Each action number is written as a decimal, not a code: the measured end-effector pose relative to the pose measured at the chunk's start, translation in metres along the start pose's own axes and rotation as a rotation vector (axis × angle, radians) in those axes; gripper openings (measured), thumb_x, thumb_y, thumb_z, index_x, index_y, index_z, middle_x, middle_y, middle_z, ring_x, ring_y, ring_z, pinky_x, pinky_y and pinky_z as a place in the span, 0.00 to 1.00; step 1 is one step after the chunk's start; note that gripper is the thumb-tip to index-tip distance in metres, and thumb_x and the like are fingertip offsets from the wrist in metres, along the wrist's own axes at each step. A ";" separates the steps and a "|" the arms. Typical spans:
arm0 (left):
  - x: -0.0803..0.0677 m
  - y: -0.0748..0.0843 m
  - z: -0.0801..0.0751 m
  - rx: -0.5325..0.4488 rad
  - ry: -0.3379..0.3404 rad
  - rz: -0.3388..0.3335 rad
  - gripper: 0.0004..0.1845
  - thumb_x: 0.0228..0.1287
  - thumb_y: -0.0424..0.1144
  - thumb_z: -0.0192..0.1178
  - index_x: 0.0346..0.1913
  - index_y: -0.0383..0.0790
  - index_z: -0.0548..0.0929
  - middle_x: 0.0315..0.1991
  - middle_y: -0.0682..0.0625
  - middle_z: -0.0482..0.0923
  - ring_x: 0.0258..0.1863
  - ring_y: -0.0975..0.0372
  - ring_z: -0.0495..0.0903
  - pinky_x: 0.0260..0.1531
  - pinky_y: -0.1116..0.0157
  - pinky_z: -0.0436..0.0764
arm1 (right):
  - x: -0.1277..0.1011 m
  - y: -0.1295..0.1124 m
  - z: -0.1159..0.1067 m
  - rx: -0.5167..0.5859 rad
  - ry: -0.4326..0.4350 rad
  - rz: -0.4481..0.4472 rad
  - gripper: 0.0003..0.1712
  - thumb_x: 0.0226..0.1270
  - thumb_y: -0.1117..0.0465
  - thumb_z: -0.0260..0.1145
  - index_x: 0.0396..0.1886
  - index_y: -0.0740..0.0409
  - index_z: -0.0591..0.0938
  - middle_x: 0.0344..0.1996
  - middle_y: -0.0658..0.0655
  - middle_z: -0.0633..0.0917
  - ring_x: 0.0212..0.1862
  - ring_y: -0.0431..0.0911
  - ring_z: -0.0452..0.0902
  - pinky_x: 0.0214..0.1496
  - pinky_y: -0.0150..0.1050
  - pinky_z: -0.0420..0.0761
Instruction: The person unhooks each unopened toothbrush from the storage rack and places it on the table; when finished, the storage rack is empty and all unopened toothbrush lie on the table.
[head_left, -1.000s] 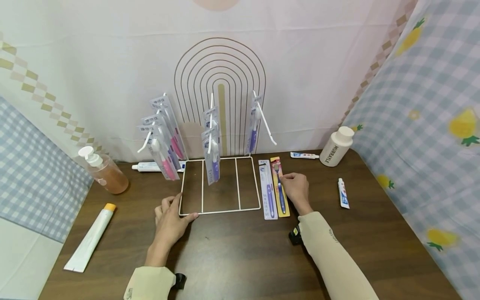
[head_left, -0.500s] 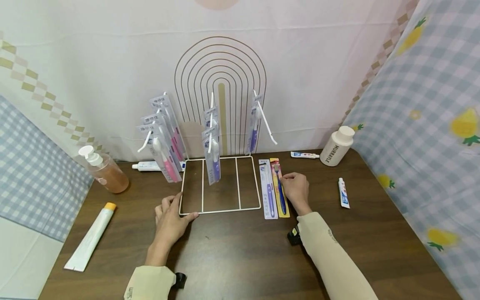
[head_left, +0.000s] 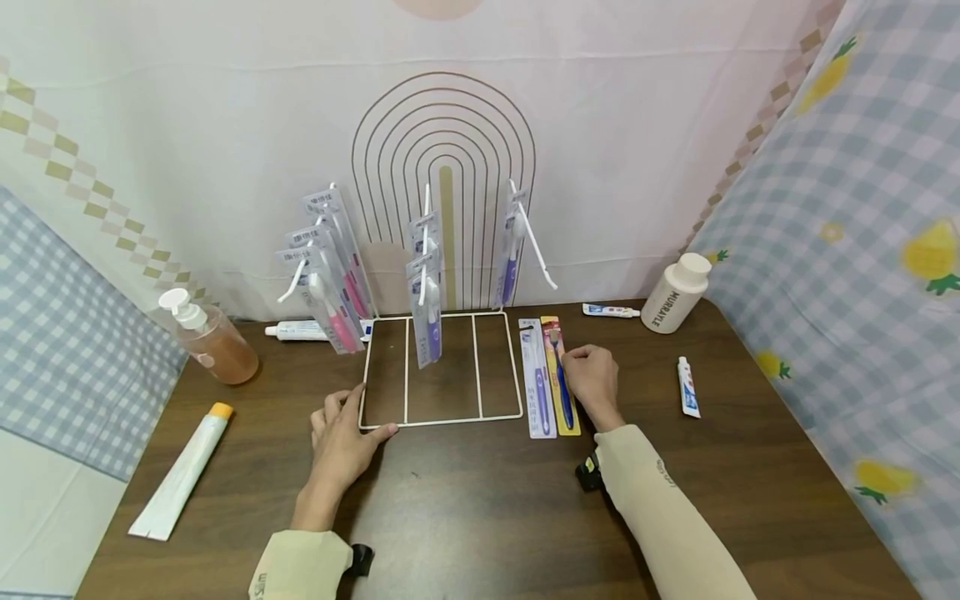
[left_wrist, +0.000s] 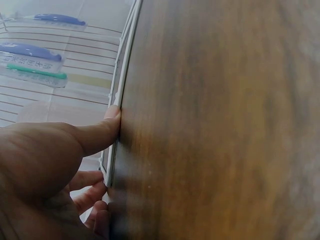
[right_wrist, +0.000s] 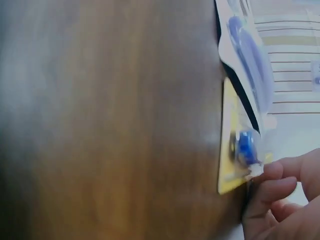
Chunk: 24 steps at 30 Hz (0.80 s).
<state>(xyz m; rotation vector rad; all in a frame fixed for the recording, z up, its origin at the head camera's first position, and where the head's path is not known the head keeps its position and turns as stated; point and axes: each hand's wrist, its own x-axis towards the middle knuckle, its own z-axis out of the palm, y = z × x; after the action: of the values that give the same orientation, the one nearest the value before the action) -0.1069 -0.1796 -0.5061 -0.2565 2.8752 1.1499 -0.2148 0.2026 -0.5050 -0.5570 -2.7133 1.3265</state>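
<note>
My right grip (head_left: 591,379) pinches the edge of one yellow toothbrush pack (head_left: 558,375), thumb and finger closed together, as the pack lies face up toward the table's right half. My left grip (head_left: 341,442), thumb spread from the fingers, holds the front left corner of one white wire rack (head_left: 442,422), its wires resting on the table (head_left: 465,517) toward the far edge. One lilac toothbrush pack (head_left: 537,383) lies between the rack and the yellow one. Above the rack rise three hooks: three packs show on the left hook (head_left: 294,287), two on the middle hook (head_left: 427,200) and one on the right hook (head_left: 536,246). Four tubes lie farther out: a large orange-capped tube (head_left: 183,473) near the left edge, a white tube (head_left: 300,331) near the far edge, partly behind the hanging packs, and two small tubes, one (head_left: 611,311) at the far edge, the other (head_left: 687,387) near the right. One amber pump bottle (head_left: 225,350) stands by the far left corner; one white bottle (head_left: 675,293) marks the far right.
</note>
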 end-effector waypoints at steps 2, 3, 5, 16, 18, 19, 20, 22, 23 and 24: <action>0.000 0.001 -0.001 0.006 -0.010 -0.009 0.50 0.73 0.46 0.78 0.89 0.33 0.64 0.80 0.29 0.62 0.75 0.30 0.57 0.76 0.31 0.59 | -0.003 -0.006 -0.001 -0.018 0.017 -0.025 0.17 0.83 0.57 0.66 0.51 0.67 0.92 0.46 0.67 0.94 0.39 0.53 0.88 0.36 0.38 0.81; 0.000 0.002 -0.002 0.004 -0.015 -0.015 0.50 0.74 0.46 0.77 0.89 0.33 0.63 0.81 0.30 0.62 0.75 0.30 0.57 0.76 0.31 0.59 | -0.003 -0.009 -0.001 -0.019 0.030 -0.042 0.18 0.84 0.56 0.65 0.53 0.67 0.92 0.47 0.68 0.94 0.41 0.54 0.89 0.39 0.39 0.82; 0.000 0.003 -0.003 0.012 -0.024 -0.027 0.50 0.75 0.47 0.77 0.90 0.33 0.63 0.81 0.30 0.61 0.76 0.31 0.57 0.77 0.31 0.59 | -0.002 -0.018 0.000 0.006 0.056 -0.087 0.19 0.86 0.56 0.64 0.57 0.66 0.91 0.49 0.68 0.93 0.46 0.56 0.88 0.45 0.42 0.82; 0.001 0.001 0.000 0.001 -0.010 -0.017 0.51 0.73 0.47 0.78 0.89 0.33 0.64 0.81 0.30 0.62 0.75 0.30 0.58 0.76 0.31 0.60 | 0.014 -0.121 -0.014 0.382 -0.132 -0.448 0.32 0.84 0.58 0.70 0.81 0.65 0.78 0.67 0.71 0.78 0.32 0.38 0.79 0.33 0.28 0.79; 0.003 0.000 0.001 -0.015 -0.009 -0.007 0.51 0.73 0.47 0.78 0.89 0.33 0.63 0.81 0.30 0.62 0.75 0.30 0.57 0.76 0.31 0.59 | 0.019 -0.131 -0.016 0.422 -0.171 -0.475 0.35 0.83 0.59 0.71 0.82 0.66 0.76 0.69 0.73 0.77 0.31 0.35 0.80 0.34 0.29 0.82; 0.003 -0.001 0.002 -0.020 -0.009 -0.005 0.51 0.73 0.47 0.78 0.90 0.33 0.63 0.81 0.30 0.61 0.75 0.30 0.57 0.76 0.31 0.59 | 0.021 -0.135 -0.016 0.434 -0.185 -0.483 0.35 0.82 0.59 0.72 0.82 0.67 0.76 0.69 0.73 0.77 0.32 0.35 0.80 0.35 0.29 0.83; 0.004 -0.001 0.002 -0.022 -0.007 -0.003 0.51 0.73 0.47 0.78 0.90 0.33 0.63 0.81 0.30 0.61 0.75 0.31 0.57 0.76 0.31 0.59 | 0.023 -0.138 -0.016 0.442 -0.196 -0.491 0.35 0.82 0.60 0.72 0.82 0.68 0.76 0.69 0.73 0.78 0.32 0.33 0.80 0.37 0.30 0.84; 0.004 -0.002 0.001 -0.022 -0.006 -0.001 0.51 0.73 0.47 0.78 0.90 0.33 0.63 0.81 0.30 0.61 0.75 0.31 0.58 0.76 0.31 0.59 | 0.025 -0.143 -0.016 0.457 -0.212 -0.499 0.34 0.82 0.62 0.72 0.80 0.72 0.77 0.65 0.72 0.80 0.31 0.33 0.79 0.37 0.30 0.84; 0.004 -0.002 0.001 -0.017 -0.006 0.001 0.50 0.74 0.47 0.77 0.89 0.33 0.63 0.81 0.30 0.61 0.74 0.31 0.58 0.76 0.31 0.59 | 0.026 -0.144 -0.017 0.459 -0.210 -0.499 0.32 0.82 0.63 0.72 0.79 0.74 0.77 0.62 0.72 0.82 0.29 0.33 0.79 0.36 0.30 0.85; 0.003 -0.002 0.001 -0.020 -0.005 0.001 0.50 0.74 0.47 0.77 0.89 0.33 0.63 0.81 0.30 0.61 0.74 0.31 0.58 0.76 0.30 0.59 | 0.026 -0.146 -0.017 0.459 -0.208 -0.502 0.31 0.82 0.64 0.71 0.76 0.75 0.78 0.58 0.71 0.83 0.28 0.33 0.78 0.35 0.29 0.84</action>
<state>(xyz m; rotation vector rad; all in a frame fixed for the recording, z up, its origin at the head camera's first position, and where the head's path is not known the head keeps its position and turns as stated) -0.1099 -0.1810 -0.5086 -0.2519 2.8612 1.1776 -0.2777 0.1424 -0.3843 0.2944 -2.3161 1.8222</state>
